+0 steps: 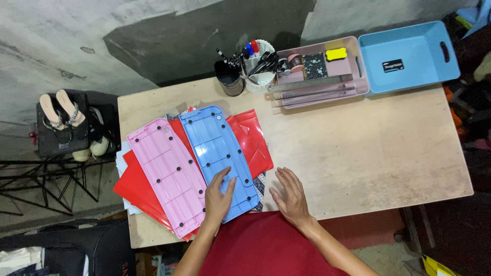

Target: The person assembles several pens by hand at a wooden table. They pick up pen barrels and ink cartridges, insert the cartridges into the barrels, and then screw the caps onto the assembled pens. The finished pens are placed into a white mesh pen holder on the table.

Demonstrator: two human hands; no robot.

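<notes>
Here the left hand (219,197) lies flat and open, fingers spread, on the near end of a blue plastic board (220,158) without gripping it. The right hand (291,197) is open too, palm down on the bare wooden table (368,148) just beside the stack, holding nothing.

The blue board slants across the table's left half, side by side with a pink board (169,174) of the same shape (both show ribbed faces dotted with small dark studs). Under them lie glossy red folders (253,140), and beneath those some patterned and white sheets peek out, too covered to make out. A red cloth (266,245) hides the table's near edge.

At the far edge stands a dark pen cup (231,81), next to a white holder of markers (258,64), then a pink tray (358,82) with a yellow block and clear rulers. The blue bin (409,56) beside it bears a small black rectangular label inside.
</notes>
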